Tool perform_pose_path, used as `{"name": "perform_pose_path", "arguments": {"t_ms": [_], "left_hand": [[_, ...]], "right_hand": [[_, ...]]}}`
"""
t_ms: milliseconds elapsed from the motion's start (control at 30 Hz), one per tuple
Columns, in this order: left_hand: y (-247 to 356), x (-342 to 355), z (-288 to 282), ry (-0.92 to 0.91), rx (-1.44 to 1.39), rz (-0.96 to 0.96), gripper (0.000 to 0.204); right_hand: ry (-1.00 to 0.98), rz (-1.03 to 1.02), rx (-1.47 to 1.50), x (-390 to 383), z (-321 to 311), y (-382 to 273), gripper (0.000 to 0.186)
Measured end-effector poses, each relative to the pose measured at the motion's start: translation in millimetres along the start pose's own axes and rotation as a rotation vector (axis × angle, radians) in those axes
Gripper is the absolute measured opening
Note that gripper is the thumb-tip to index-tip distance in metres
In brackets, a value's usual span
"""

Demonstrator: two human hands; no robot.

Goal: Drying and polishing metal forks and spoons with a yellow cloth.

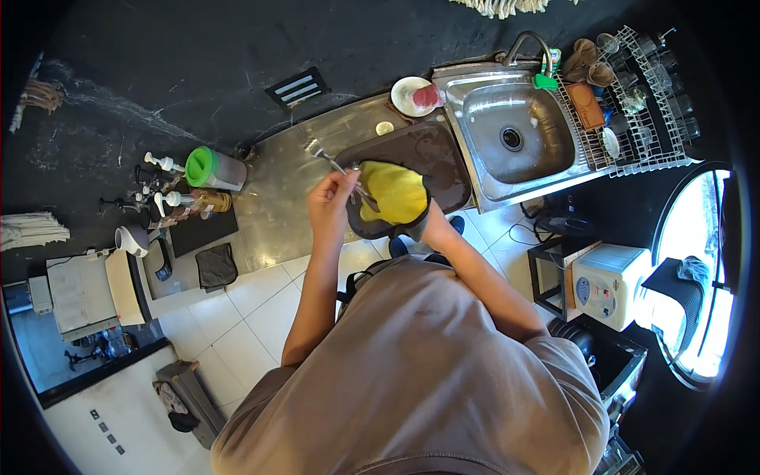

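Note:
My left hand (331,198) pinches a metal fork (321,152) by its handle, with the tines pointing up and to the left. A yellow cloth (393,192) with a dark edge lies over my right hand (435,225) and hides its fingers. More thin metal cutlery (363,192) shows against the left part of the cloth, but its kind and number are unclear. Both hands are close together above a dark brown tray (447,150), whose surface looks wet.
The tray rests on a steel counter (277,194). To its right are a sink (507,170) with a faucet (529,39) and a wire dish rack (633,146). A white plate (408,95) holds a pink cloth (426,96). A green-lidded container (215,169) and pump bottles stand left.

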State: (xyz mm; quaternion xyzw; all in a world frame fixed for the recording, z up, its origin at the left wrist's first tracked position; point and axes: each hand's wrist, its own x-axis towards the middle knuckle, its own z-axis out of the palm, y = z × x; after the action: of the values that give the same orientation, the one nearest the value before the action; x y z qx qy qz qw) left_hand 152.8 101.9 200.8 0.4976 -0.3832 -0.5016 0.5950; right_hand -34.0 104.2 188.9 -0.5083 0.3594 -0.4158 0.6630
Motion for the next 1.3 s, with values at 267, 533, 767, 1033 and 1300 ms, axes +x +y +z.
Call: {"name": "perform_pose_path", "arguments": {"t_ms": [267, 533, 767, 1033, 1300], "left_hand": [[-9, -14, 20, -0.18, 0.195, -0.073, 0.017], [-20, -6, 14, -0.122, 0.117, -0.127, 0.019], [-9, 9, -9, -0.003, 0.074, -0.052, 0.023], [6, -20, 11, -0.426, 0.366, -0.207, 0.025], [1, -42, 43, -0.49, 0.776, -0.097, 0.021]], "right_hand": [[0.066, 0.032, -0.024, -3, 1, 16, 0.02], [0.156, 0.112, 0.063, -5, 6, 12, 0.019], [0.0, 0.182, -0.029, -17, 1, 19, 0.022], [0.189, 0.211, 0.56, -3, -9, 14, 0.029], [0.462, 0.061, 0.493, -3, -13, 24, 0.014]]}}
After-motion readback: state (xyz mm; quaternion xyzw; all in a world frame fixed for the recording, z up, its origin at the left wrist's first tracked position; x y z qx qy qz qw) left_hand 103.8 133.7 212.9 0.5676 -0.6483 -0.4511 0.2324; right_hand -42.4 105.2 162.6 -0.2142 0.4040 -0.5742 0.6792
